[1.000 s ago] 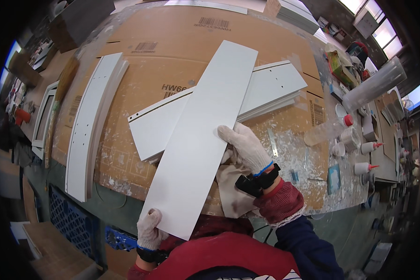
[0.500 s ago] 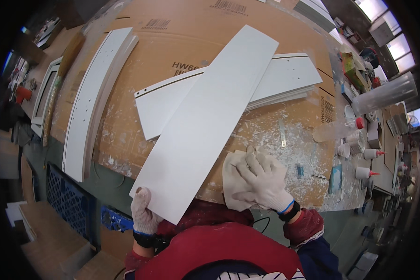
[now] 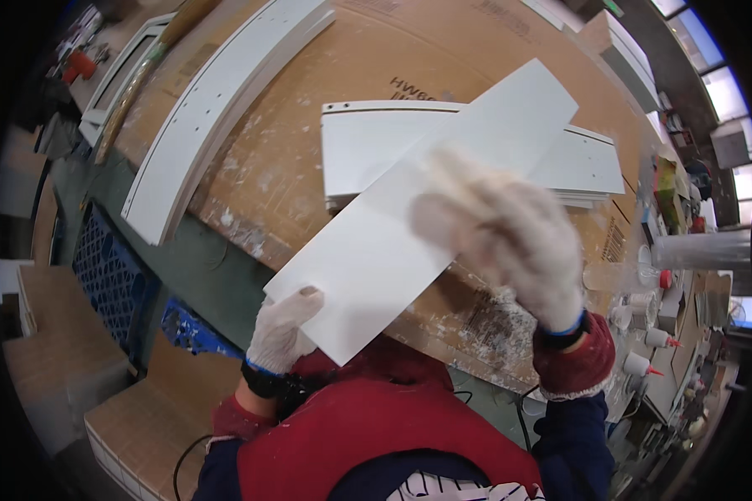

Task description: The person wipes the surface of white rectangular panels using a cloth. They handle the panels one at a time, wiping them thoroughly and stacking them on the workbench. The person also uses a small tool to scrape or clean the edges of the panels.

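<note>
My left hand (image 3: 282, 331), in a white knitted glove, grips the near left end of a long flat white board (image 3: 355, 280), thumb on top. The board slants away to the far right, over a stack of white drilled panels (image 3: 368, 138). Above the middle of the board is my gloved right hand (image 3: 530, 238), smeared by motion. A pale cloth (image 3: 466, 179) appears bunched in its fingers; its outline is blurred, and I cannot tell whether it touches the board.
Cardboard (image 3: 267, 167) with white flakes covers the table. Another stack of white panels (image 3: 200, 108) lies at the left. Glue bottles with red tips (image 3: 639, 365) and a clear cylinder (image 3: 702, 250) stand at the right. A blue plastic pallet (image 3: 109, 280) is below the table's left side.
My right hand has lifted from the table and come over the board, and the cloth has left the table. My left hand still holds the board. The view has shifted.
</note>
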Demonstrator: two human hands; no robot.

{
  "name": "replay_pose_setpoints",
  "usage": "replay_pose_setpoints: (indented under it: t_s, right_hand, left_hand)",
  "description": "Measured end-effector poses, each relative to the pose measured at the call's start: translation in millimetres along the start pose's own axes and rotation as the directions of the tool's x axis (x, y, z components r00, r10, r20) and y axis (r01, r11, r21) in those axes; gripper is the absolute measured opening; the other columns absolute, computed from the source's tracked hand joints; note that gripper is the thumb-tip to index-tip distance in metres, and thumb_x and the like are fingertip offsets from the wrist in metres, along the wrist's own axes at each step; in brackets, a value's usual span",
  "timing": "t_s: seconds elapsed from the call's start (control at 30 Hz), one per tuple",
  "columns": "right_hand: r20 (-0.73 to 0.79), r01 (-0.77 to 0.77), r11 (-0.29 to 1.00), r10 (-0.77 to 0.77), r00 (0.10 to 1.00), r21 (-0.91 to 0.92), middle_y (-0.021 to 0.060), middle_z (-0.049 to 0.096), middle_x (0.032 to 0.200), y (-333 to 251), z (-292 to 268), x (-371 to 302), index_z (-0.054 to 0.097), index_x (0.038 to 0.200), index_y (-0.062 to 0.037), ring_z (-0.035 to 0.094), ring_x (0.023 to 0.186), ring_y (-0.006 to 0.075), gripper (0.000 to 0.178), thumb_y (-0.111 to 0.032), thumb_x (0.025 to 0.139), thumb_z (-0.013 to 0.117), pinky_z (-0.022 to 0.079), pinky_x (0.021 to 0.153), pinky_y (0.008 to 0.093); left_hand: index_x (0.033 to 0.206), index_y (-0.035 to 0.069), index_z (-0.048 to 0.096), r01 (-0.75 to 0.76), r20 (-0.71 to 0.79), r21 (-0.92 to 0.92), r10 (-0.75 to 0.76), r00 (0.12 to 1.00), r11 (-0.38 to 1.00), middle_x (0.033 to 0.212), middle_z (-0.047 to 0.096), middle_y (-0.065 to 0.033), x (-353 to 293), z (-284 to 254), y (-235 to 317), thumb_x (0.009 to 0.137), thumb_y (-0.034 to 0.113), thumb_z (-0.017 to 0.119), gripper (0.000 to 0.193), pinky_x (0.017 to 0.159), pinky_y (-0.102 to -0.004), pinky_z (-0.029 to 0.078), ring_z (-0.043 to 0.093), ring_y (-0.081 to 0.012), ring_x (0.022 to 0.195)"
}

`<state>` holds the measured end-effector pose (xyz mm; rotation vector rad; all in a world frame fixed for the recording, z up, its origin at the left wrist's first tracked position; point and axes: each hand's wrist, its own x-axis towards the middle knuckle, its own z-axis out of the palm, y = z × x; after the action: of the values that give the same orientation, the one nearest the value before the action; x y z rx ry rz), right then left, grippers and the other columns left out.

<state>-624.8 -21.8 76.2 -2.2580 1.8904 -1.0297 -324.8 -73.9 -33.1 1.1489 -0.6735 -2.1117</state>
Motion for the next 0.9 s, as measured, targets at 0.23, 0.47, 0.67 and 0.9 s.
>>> replay_pose_setpoints:
  t_s: [0.23, 0.47, 0.67, 0.9]
  right_hand:
    - [0.369, 0.384, 0.915, -0.318, 0.873, -0.12, 0.0025, 0.051, 0.081, 1, 72, 47, 0.055, 0.11, -0.0186, 0.06, 0.071, 0.0194, 0.032, -0.02, 0.079, 0.057, 0.052, 0.054, 0.0316]
    - [0.143, -0.237, 0.906, 0.302, 0.943, -0.351, 0.0149, 0.058, 0.099, 147, 8, 72, 0.054, 0.122, -0.0103, 0.062, 0.078, 0.0316, 0.032, -0.022, 0.093, 0.053, 0.052, 0.067, 0.0399]
    - [-0.083, -0.591, 0.507, 0.711, 0.698, -0.627, 0.0201, 0.056, 0.113, 242, -67, 38, 0.053, 0.121, -0.0098, 0.057, 0.103, 0.0384, 0.031, -0.026, 0.095, 0.046, 0.046, 0.086, 0.0453]
    - [-0.19, -0.435, 0.821, 0.391, 0.901, -0.371, 0.0215, 0.058, 0.116, 200, -62, 36, 0.053, 0.123, 0.0028, 0.057, 0.108, 0.034, 0.04, -0.026, 0.095, 0.052, 0.045, 0.092, 0.0374]
  left_hand:
    - [0.094, -0.007, 0.058, -0.066, -0.047, -0.115, 0.061, 0.997, 0.991, 0.095, 0.064, -0.0159, -3, -52, 12, 0.081, 0.004, 0.052, 0.018, 0.082, -0.037, 0.056, 0.066, -0.0248, 0.085]
    - [0.093, -0.006, 0.057, -0.101, -0.138, 0.016, 0.102, 0.985, 0.995, 0.087, 0.064, -0.0161, -6, -56, 14, 0.081, 0.009, 0.057, 0.019, 0.065, -0.0357, 0.059, 0.067, -0.0263, 0.073]
    - [0.104, -0.006, 0.053, -0.118, -0.186, -0.051, 0.107, 0.977, 0.992, 0.091, 0.064, -0.018, -2, -86, -5, 0.079, 0.009, 0.056, 0.029, 0.057, -0.0363, 0.059, 0.067, -0.0261, 0.069]
    - [0.104, -0.008, 0.054, -0.101, -0.208, 0.003, 0.1, 0.973, 0.995, 0.088, 0.064, -0.018, -3, -50, 14, 0.079, 0.01, 0.057, 0.031, 0.057, -0.0366, 0.059, 0.067, -0.0261, 0.068]
